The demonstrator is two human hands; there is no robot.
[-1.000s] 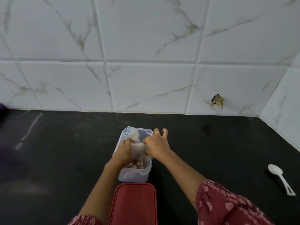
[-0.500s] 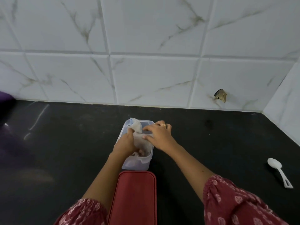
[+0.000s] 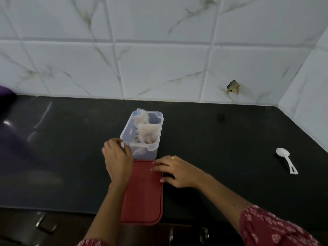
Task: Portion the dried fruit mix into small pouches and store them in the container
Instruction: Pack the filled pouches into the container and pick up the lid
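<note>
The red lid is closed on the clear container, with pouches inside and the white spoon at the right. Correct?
No: in the head view the red lid lies on the counter before the open clear container. Pouches inside and white spoon at the right are correct.

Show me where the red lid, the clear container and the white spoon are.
red lid point(image 3: 142, 196), head view, middle of its top face.
clear container point(image 3: 128, 129), head view, its left wall.
white spoon point(image 3: 282, 152), head view, its bowl.
</note>
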